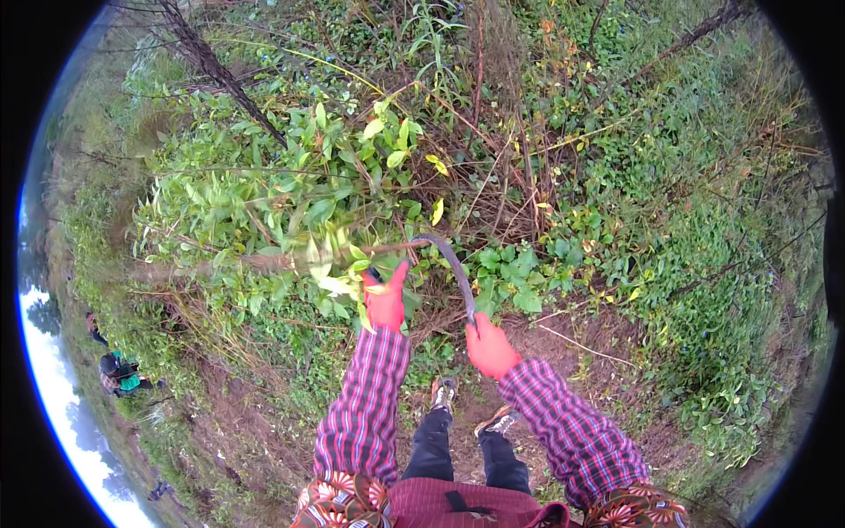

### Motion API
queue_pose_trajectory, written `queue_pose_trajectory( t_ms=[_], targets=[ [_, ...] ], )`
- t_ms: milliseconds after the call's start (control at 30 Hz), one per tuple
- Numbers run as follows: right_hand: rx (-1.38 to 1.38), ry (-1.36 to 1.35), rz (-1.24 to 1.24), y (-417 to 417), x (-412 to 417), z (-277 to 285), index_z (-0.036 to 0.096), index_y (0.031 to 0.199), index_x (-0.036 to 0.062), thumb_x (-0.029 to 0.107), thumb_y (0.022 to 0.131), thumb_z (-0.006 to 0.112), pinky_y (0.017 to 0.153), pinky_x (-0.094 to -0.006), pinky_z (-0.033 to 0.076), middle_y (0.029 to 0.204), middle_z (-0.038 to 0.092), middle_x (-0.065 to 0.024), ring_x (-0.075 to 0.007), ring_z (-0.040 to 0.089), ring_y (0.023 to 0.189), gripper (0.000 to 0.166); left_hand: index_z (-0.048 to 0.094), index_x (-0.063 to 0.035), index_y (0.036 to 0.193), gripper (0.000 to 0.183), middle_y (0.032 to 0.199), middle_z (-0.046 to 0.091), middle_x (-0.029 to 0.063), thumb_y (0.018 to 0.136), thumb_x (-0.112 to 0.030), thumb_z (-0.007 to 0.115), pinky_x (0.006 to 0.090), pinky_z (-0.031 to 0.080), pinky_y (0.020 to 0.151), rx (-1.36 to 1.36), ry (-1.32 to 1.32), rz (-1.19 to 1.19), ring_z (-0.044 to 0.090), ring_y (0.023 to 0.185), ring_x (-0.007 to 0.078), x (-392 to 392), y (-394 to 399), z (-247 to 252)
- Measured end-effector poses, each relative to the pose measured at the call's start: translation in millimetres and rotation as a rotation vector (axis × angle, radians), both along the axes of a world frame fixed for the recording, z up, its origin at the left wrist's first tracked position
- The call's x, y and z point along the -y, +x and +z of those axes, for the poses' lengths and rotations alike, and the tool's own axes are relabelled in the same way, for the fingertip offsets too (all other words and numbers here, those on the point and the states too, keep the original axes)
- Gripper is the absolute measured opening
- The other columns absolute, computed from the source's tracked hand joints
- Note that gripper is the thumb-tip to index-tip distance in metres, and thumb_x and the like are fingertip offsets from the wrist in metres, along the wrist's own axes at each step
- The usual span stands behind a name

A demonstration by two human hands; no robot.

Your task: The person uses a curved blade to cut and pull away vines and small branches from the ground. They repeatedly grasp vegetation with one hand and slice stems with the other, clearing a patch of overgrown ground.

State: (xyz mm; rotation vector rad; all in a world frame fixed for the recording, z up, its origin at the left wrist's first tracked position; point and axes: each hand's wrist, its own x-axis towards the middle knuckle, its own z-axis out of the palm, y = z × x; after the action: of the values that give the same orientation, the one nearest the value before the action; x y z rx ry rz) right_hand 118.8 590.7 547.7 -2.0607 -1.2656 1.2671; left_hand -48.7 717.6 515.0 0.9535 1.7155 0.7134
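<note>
My right hand (492,348), in a red glove, grips a sickle; its handle is mostly hidden in the fist. The dark curved sickle blade (457,269) arcs up and left, its tip beside a brown plant stem (389,248). My left hand (385,305), also red-gloved, is left of the blade with thumb and fingers spread in a V. Just beyond it the stem runs leftward, blurred, and pale green leaves (337,285) partly cover the fingers. Whether the hand touches the stem is hard to see.
A leafy shrub (284,191) fills the area ahead on the left. A dark bare branch (214,69) slants above it. Low broad-leaved plants (515,270) grow right of the blade. Bare soil (548,356) surrounds my shoes (444,394). Another person (121,374) is far left.
</note>
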Motion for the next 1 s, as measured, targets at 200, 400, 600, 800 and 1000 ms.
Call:
queue_pose_trajectory(
  t_ms=[200,400,600,800,1000],
  targets=[
    [0.101,-0.048,-0.013,3,85,17,0.040,0.102,0.0016,0.021,0.087,0.050,0.049,-0.0542,0.042,0.061,0.055,-0.0280,-0.0459,0.055,0.058,0.026,0.051,-0.0038,0.124,0.047,0.108,0.058,0.0115,0.093,-0.038,0.045,0.0269,0.045,0.082,0.342,-0.228,0.273,0.055,0.094,0.0184,-24,21,-28],
    [-0.065,-0.199,-0.084,19,198,77,0.048,0.102,0.0019,0.019,0.087,0.050,0.049,-0.0432,0.043,0.063,0.056,-0.0199,-0.0344,0.058,0.056,0.023,0.057,-0.0048,0.096,0.026,0.067,0.056,0.0005,0.091,-0.030,0.052,0.0241,0.037,0.046,0.474,-0.148,0.284,0.047,0.053,0.0081,-10,15,-55],
    [0.008,0.075,-0.617,100,134,11,0.050,0.086,-0.0033,0.019,0.089,0.045,0.049,-0.0368,0.039,0.062,0.053,-0.0116,-0.0200,0.051,0.053,0.023,0.051,-0.0079,0.096,0.019,0.066,0.048,-0.0033,0.090,-0.026,0.054,0.0220,0.031,0.044,0.532,-0.016,0.239,0.040,0.050,0.0064,65,30,16],
    [-0.046,0.402,-0.534,141,-115,45,0.049,0.077,0.0011,0.025,0.091,0.042,0.049,-0.0352,0.037,0.059,0.048,-0.0052,-0.0169,0.047,0.053,0.028,0.048,0.0009,0.112,0.039,0.080,0.052,0.0004,0.089,-0.030,0.056,0.0206,0.035,0.049,0.157,0.052,0.402,0.042,0.062,0.0049,127,-51,21],
    [-0.205,0.356,-0.409,125,-270,105,0.054,0.077,0.0025,0.026,0.085,0.045,0.043,-0.0325,0.040,0.061,0.053,-0.0057,-0.0176,0.050,0.047,0.027,0.044,-0.0012,0.121,0.042,0.083,0.056,0.0017,0.089,-0.025,0.057,0.0213,0.038,0.051,0.217,0.128,0.418,0.047,0.064,0.0061,120,-60,44]
  ],
)
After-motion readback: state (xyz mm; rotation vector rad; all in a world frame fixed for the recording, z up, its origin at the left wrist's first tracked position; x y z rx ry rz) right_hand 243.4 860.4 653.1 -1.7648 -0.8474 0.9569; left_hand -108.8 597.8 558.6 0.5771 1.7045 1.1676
